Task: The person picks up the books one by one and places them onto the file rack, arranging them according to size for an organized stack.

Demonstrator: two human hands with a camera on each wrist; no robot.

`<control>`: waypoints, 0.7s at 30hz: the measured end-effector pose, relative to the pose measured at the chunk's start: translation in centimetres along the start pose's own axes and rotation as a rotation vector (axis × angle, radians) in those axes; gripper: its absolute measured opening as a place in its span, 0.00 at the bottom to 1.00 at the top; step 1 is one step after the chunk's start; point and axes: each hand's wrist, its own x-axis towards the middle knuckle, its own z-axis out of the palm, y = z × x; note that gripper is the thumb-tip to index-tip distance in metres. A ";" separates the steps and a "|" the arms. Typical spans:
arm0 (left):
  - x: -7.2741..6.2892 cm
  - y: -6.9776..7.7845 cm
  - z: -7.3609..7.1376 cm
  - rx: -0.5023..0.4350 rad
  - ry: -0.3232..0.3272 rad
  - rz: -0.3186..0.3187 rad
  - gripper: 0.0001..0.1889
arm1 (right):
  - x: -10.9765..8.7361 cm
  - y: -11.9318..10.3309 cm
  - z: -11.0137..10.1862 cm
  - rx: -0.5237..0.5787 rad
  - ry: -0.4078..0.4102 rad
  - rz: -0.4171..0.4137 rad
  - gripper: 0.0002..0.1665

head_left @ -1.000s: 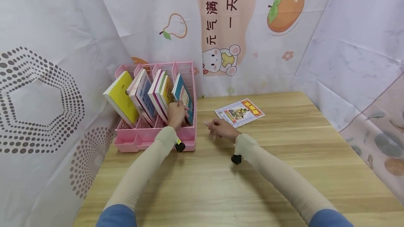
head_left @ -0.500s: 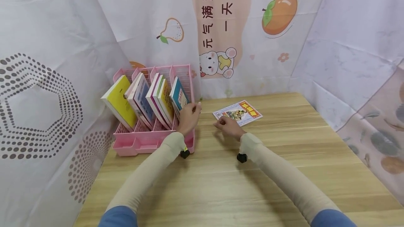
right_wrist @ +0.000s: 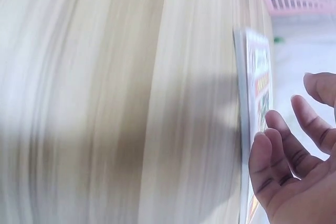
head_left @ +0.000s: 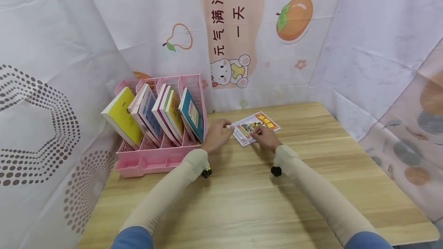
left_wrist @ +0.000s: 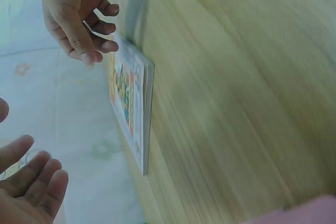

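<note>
A thin, colourful book (head_left: 247,136) with a red and yellow title band lies flat on the wooden table. My left hand (head_left: 217,135) is just left of it, fingertips close to its left corner; the left wrist view shows those fingers (left_wrist: 34,182) spread and holding nothing. Over the book's front right part hovers my right hand (head_left: 265,138), overlapping the cover in the head view. Its fingers (right_wrist: 278,150) are loosely bent beside the book's edge, with nothing gripped. To the left stands a pink book rack (head_left: 152,162) with books leaning in its compartments.
In the rack lean a yellow book (head_left: 122,114), several pale and yellow books in the middle, and a teal book (head_left: 194,114) at the right end. A printed curtain (head_left: 294,68) closes off the back and sides of the table (head_left: 242,203).
My left hand has left the teal book in the rack and moved right, to the flat book. The right hand has shifted over that book. The head view has turned slightly right.
</note>
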 end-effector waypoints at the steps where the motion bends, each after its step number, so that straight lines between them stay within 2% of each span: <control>1: 0.0 0.1 0.3 0.011 -0.012 0.009 0.18 | 0.0 0.4 -0.3 0.000 0.004 0.009 0.14; 8: -0.4 0.9 2.0 0.059 -0.110 0.014 0.20 | -0.4 3.9 -2.6 -0.071 0.063 0.034 0.20; 14: -0.5 1.4 3.1 0.109 -0.164 0.045 0.19 | -1.0 5.7 -4.6 -0.115 0.088 0.199 0.32; 17: -0.4 1.2 3.8 0.159 -0.223 0.065 0.21 | -1.3 5.9 -5.6 -0.100 0.071 0.235 0.38; 21: -0.5 0.4 5.0 0.190 -0.338 0.065 0.25 | -1.4 6.6 -6.4 -0.138 0.046 0.241 0.41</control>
